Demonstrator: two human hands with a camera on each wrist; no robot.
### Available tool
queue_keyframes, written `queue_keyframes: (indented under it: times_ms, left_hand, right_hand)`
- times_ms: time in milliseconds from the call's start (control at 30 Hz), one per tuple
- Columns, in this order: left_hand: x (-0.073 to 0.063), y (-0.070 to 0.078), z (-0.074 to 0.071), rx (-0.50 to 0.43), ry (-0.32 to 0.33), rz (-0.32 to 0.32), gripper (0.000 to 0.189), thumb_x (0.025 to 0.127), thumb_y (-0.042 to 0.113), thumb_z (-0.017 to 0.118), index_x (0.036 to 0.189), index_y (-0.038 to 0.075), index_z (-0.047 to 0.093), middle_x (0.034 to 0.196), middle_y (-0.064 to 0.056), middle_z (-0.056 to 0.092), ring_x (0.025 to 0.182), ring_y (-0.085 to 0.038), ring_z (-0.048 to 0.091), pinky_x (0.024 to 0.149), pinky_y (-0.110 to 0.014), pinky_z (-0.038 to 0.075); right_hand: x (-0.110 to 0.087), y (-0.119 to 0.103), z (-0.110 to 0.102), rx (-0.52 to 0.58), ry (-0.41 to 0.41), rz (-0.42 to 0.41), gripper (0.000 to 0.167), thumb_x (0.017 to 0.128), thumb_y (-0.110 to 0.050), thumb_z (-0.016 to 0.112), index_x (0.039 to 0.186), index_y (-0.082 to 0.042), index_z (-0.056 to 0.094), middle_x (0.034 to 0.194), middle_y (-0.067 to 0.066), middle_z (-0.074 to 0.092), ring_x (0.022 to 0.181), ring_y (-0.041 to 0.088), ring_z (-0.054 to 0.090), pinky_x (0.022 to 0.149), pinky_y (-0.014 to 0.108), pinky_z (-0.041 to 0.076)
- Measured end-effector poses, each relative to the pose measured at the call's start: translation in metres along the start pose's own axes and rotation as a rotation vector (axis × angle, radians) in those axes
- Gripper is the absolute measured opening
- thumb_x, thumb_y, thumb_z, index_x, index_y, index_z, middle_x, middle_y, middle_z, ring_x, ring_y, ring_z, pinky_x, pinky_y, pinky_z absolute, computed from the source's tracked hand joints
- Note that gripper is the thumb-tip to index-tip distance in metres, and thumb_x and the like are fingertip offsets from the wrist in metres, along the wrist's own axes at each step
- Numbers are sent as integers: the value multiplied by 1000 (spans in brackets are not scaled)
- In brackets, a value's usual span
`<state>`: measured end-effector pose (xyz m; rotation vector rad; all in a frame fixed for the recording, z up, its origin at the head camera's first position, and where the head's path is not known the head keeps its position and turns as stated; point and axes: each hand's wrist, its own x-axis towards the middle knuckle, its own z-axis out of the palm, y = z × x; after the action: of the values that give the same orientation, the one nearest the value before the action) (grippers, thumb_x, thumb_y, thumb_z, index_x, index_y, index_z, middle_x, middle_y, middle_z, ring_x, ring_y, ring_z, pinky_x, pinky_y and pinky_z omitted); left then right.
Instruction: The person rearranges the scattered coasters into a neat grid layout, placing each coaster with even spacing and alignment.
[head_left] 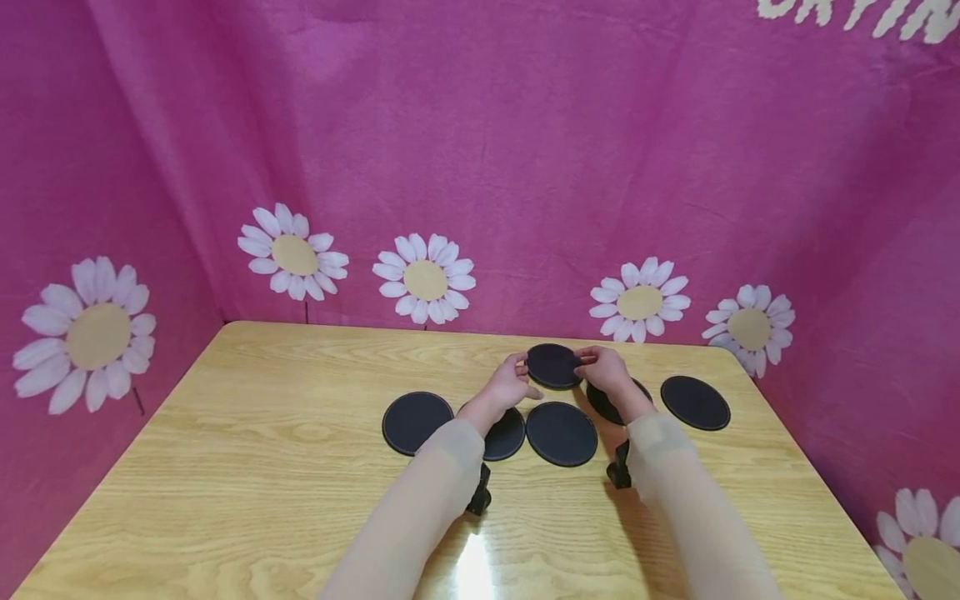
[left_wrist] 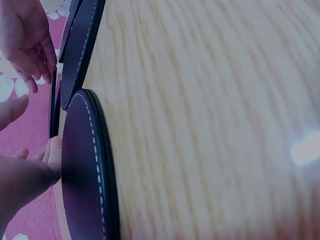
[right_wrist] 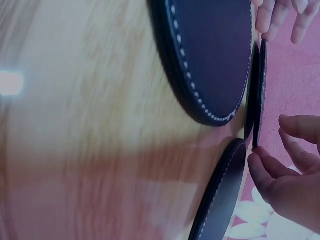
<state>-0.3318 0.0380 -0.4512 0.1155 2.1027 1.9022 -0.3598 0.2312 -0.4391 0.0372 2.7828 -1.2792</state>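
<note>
A round black coaster (head_left: pixel 553 365) lies between my two hands at the back of the table. It appears edge-on as a thin dark disc (right_wrist: pixel 260 95) in the right wrist view. Fingertips of my left hand (head_left: pixel 507 385) touch its left edge, with the thumb stretched away from it. On the opposite edge, my right hand (head_left: pixel 606 372) touches it with its fingertips; in the right wrist view the other digits of this hand (right_wrist: pixel 292 175) stand apart from the disc. A white-stitched coaster (left_wrist: pixel 85 165) is close below my left hand.
More black coasters rest on the wooden table (head_left: pixel 247 467): one at the left (head_left: pixel 417 422), one at the middle (head_left: pixel 561 433), one at the far right (head_left: pixel 695 402). My arms partly cover two others. A pink curtain (head_left: pixel 517 167) with daisies borders the table.
</note>
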Motion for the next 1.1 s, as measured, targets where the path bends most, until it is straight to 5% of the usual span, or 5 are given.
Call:
queue_keyframes:
  times_ms: [233,433,833,1100]
  left_hand:
    - [-1,2,0,-3,114,8,79,78,-2,71,145,4,30,136,-24,46,125,-34,46,104,-41,39]
    - [-3,3,-2,-14,172,15,75,80,0,70,144,2,32,129,-23,50,120,-33,49,102,-41,40]
    - [-8,7,-3,43,369,65,67,72,-7,72,134,1,46,108,-17,56,92,-23,56,78,-30,51]
    - [-13,16,-9,101,410,55,67,69,-5,76,131,2,50,103,-15,55,89,-23,54,80,-33,49]
  right_hand:
    - [-2,-3,0,23,22,6,39,86,-6,64,124,4,57,123,26,57,114,36,54,92,39,47]
    - [-5,-3,1,86,24,-7,42,83,-3,68,122,8,56,114,28,60,91,23,61,72,23,51]
    - [-13,-15,-1,192,-26,-27,48,81,2,68,126,8,52,108,22,55,83,14,54,79,35,55]
    - [-20,-24,-4,152,-32,-90,54,78,2,72,128,6,52,103,21,54,85,19,53,72,28,54]
